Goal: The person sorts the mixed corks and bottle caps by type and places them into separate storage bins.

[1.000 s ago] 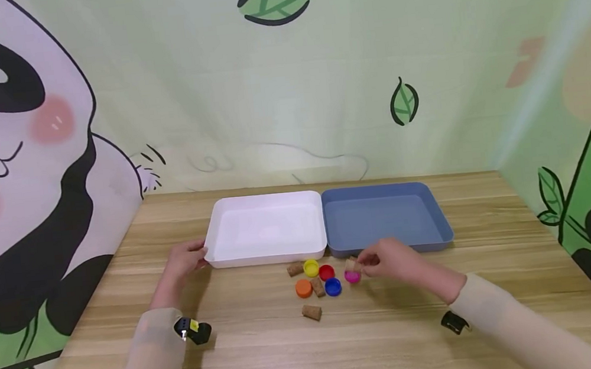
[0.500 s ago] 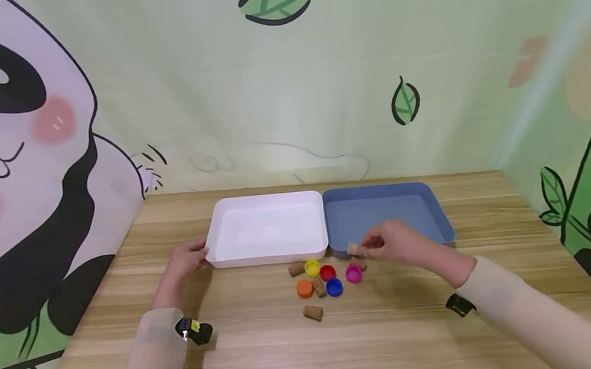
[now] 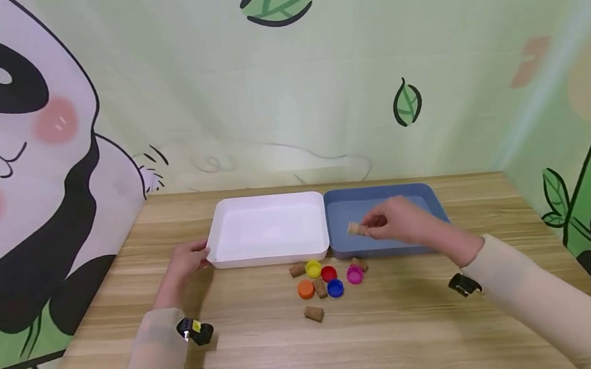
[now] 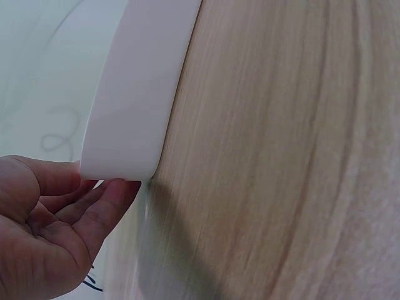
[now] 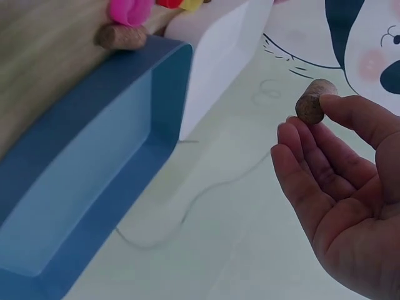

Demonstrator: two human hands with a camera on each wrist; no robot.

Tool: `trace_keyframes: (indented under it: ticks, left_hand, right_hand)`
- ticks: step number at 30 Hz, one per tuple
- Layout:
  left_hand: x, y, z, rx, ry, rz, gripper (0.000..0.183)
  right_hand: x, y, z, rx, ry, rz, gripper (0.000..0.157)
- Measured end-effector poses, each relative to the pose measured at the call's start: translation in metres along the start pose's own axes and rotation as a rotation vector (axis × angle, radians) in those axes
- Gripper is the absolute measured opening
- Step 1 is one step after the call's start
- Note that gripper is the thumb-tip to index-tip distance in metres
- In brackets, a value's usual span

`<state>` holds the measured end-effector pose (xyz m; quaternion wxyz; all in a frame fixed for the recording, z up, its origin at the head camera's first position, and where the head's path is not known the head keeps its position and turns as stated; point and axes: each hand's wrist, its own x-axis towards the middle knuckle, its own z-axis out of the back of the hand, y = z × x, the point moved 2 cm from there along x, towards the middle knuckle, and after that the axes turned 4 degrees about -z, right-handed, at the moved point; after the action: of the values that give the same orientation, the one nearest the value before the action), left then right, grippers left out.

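Note:
Between thumb and fingertips my right hand pinches a brown cork, held above the blue tray. The right wrist view shows that cork lying across the fingertips with the thumb on its top. At the near left corner of the white tray, my left hand holds the outer wall: its thumb is at the rim and the other fingers bend against the lower edge, as the left wrist view shows. Both trays have bare floors where visible.
In front of the trays lie several corks and round plastic caps: yellow, red, orange, blue and pink. The trays stand side by side near the wooden table's back edge, before a printed backdrop.
My right hand has lifted the cork from beside the pink cap, moving up and away over the blue tray. Another cork behind the pink cap is now uncovered. The left hand stays put.

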<state>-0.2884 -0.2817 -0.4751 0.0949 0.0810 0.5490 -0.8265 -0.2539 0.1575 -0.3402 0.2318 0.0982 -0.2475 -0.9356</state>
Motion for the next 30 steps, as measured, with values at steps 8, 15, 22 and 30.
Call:
trace_keyframes:
  ticks: [8, 15, 22, 30]
  left_hand:
    - [-0.002, 0.000, -0.001, -0.005, 0.007, -0.018, 0.046]
    - [-0.003, -0.001, 0.000, -0.005, 0.008, -0.029, 0.046]
    - [-0.004, -0.001, 0.000, -0.003, 0.007, -0.025, 0.046]
    - [-0.002, -0.001, 0.000, 0.007, 0.012, -0.037, 0.045]
  right_hand:
    - [0.008, 0.004, 0.019, -0.004, 0.001, -0.004, 0.022]
    - [0.018, 0.005, 0.033, -0.016, 0.006, -0.007, 0.023]
    - [0.029, -0.001, 0.041, -0.022, 0.000, -0.020, 0.023]
    - [0.043, -0.015, 0.044, -0.039, -0.018, -0.033, 0.025]
